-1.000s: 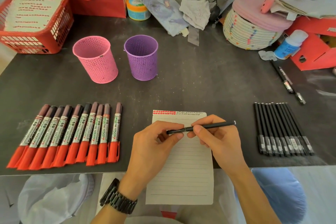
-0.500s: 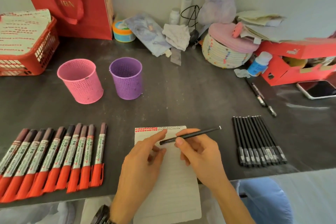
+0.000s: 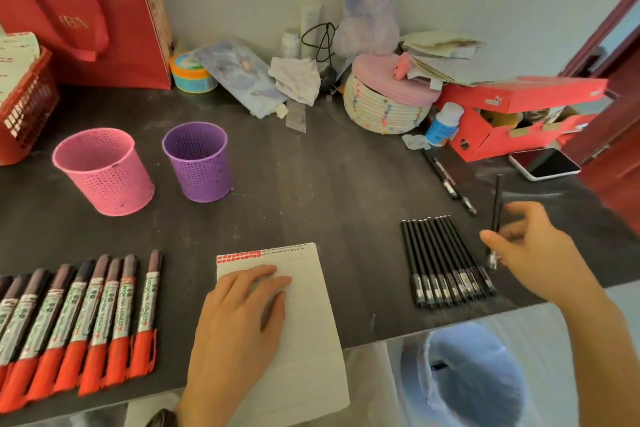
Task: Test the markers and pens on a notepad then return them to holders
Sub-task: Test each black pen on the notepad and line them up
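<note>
Fingers (image 3: pixel 490 238) of the right hand (image 3: pixel 540 253) pinch a black pen (image 3: pixel 498 194) upright; the left hand (image 3: pixel 239 319) lies flat on the notepad (image 3: pixel 311 322). A loose pinch could drop it onto the pen row (image 3: pixel 440 253).

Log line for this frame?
left hand: flat on notepad | right hand: holds black pen right of pen row | pink holder, purple holder: empty

Just left of the right hand's (image 3: pixel 533 246) grip on the black pen (image 3: pixel 497 204), the way is bordered by a row of black pens (image 3: pixel 446 260). Beyond the grip, two loose pens (image 3: pixel 448 180) and a phone (image 3: pixel 543 165) are laid. Further left, bare tabletop (image 3: pixel 329 191) is left open up to the purple holder (image 3: pixel 197 163).
</note>
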`<state>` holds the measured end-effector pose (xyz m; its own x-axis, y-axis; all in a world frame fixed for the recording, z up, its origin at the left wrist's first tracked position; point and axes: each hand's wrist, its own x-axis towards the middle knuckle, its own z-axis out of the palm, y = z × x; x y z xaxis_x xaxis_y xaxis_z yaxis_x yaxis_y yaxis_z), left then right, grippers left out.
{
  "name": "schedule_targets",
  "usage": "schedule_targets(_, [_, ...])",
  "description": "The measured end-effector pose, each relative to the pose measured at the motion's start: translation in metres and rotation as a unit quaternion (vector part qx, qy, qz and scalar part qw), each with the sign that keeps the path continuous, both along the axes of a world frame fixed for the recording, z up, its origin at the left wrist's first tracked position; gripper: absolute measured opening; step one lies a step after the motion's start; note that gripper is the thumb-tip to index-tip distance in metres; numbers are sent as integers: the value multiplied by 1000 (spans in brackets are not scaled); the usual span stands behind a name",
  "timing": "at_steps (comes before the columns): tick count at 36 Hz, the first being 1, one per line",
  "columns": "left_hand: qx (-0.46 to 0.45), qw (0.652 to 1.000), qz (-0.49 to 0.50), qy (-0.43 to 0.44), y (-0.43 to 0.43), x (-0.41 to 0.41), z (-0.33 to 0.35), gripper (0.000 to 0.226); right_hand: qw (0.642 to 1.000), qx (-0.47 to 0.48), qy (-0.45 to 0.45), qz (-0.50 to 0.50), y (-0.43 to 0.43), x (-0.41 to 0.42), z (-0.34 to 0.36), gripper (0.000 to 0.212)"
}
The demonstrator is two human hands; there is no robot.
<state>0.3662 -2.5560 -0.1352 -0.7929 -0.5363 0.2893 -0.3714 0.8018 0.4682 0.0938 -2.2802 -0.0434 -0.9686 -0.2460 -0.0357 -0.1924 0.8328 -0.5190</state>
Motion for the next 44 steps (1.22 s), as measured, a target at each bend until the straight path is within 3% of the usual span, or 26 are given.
schedule_targets(8, [27, 999, 3, -18, 0, 1, 1, 30, 984, 163, -70, 10, 11, -12, -16, 29])
schedule_targets(31, [20, 999, 6, -26, 1, 0, 1, 28, 988, 149, -50, 5, 2, -6, -27, 25])
schedule_targets(37, [21, 1000, 5, 3, 1, 0, 2, 24, 993, 110, 45, -29, -16, -22, -29, 31])
schedule_targets(44, [24, 1000, 12, -9, 2, 0, 5, 20, 989, 90, 114, 3, -69, -63, -28, 32])
